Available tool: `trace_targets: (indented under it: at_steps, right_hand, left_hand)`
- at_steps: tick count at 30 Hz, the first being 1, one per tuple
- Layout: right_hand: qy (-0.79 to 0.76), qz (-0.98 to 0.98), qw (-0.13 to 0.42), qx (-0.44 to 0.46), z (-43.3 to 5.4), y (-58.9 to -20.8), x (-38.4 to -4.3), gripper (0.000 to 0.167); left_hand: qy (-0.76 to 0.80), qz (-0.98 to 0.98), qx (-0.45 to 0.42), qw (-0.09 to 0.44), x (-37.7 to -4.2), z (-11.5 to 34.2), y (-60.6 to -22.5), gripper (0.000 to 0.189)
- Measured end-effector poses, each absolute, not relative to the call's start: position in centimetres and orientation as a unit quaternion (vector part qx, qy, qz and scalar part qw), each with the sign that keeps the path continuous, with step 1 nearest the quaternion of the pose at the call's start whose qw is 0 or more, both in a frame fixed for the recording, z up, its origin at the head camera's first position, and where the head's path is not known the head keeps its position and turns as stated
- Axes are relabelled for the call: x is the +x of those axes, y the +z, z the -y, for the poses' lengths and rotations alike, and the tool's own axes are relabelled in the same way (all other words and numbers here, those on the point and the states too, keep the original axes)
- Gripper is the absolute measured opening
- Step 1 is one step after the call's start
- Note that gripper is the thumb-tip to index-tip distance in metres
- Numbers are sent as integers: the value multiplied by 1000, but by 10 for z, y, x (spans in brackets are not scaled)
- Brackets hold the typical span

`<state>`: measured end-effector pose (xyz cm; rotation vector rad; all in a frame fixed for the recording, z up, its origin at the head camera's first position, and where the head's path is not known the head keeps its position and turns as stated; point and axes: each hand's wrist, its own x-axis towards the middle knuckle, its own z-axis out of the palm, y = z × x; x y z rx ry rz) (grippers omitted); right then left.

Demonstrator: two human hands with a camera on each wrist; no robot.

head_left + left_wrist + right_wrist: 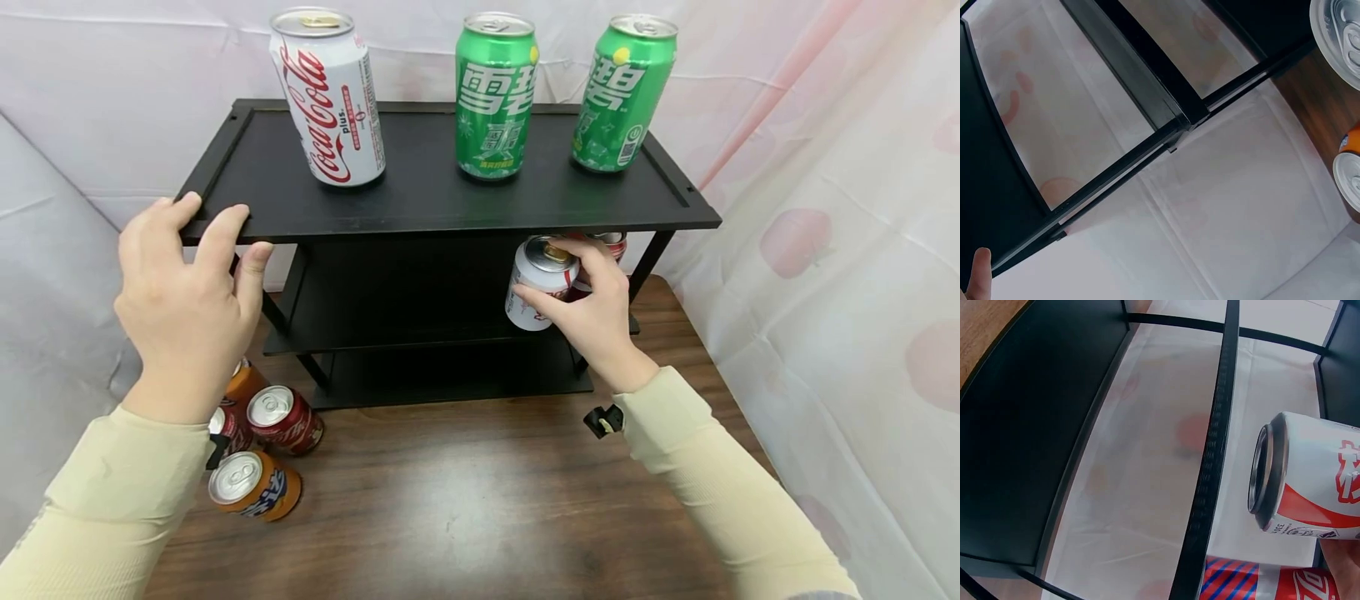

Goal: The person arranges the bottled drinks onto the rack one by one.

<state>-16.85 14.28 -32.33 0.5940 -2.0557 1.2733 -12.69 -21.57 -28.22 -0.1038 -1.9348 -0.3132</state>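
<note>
My right hand (592, 312) grips a white soda can (534, 279) by its upper part, thumb on the near side. The can is at the front of the middle level, below the top board of the black shelf rack (420, 212). In the right wrist view this can (1316, 475) shows its silver bottom rim and red markings. A red Coca-Cola can (1272, 581) stands close beside it, mostly hidden by my hand in the head view. My left hand (187, 292) rests at the rack's top left corner, fingers spread along the edge.
On the top board stand a white Coca-Cola can (330, 108) and two green cans, one in the middle (495, 108), one right (622, 100). Lower left on the wooden table (450, 500) are orange (262, 492) and dark red cans (288, 425). Light curtains (840, 275) surround the rack.
</note>
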Motion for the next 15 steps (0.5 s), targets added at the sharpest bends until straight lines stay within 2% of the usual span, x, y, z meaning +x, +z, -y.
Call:
trace_targets:
  at_steps: [8, 15]
  right_hand:
    - [478, 792, 301, 233, -135, -323, -183, 57]
    - [492, 807, 251, 209, -126, -323, -191, 62]
  left_hand:
    - [-128, 822, -45, 553, -128, 217, -284, 47]
    - [-127, 824, -45, 551, -128, 217, -283, 47]
